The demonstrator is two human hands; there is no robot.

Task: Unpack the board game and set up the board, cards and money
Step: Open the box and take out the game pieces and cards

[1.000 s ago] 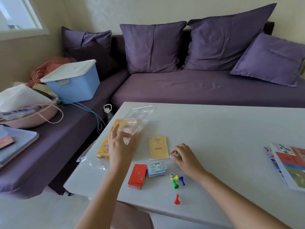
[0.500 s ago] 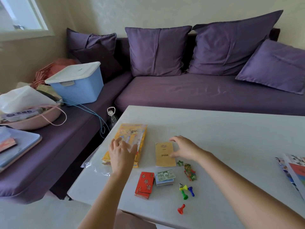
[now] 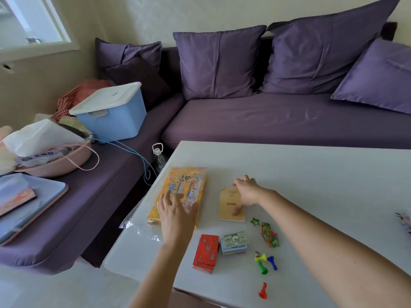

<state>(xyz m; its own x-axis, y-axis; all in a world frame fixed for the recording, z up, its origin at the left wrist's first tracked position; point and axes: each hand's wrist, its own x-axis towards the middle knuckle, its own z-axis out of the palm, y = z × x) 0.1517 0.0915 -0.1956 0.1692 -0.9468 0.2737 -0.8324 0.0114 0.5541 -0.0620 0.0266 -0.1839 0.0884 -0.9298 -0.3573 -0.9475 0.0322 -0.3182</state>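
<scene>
- The left hand (image 3: 175,210) is lying flat, fingers spread and straight, on the yellow game box (image 3: 178,190). It is clamping nothing.
- The box is lying along the left edge of the desk (image 3: 311,185), with a clear plastic insert on its lid and loose plastic wrap (image 3: 142,227) trailing toward the near-left corner.
- The right hand (image 3: 246,192) is arching over the booklet (image 3: 230,207) just beside the box. Its fingers are bending over the far edge and its thumb is pressing the cover. Whether it is actually gripping the booklet cannot be told.
- The red card deck (image 3: 205,253) and the money stack (image 3: 234,242) are sitting side by side, touching or nearly so, toward the near edge.
- The small tokens (image 3: 269,234), three pawns (image 3: 264,262) with a die and a lone red pawn (image 3: 262,291) are lying to their right.
- A printed sheet (image 3: 403,221) is showing at the right edge, cut off. It may be the board, but that cannot be confirmed.
- Judgement: unpacking is looking nearly complete and the person is sorting the contents; the board is not yet laid out.
- The next move is calling for a firm hold on the booklet, the box shifted aside, and open desk space freed for the board.
</scene>
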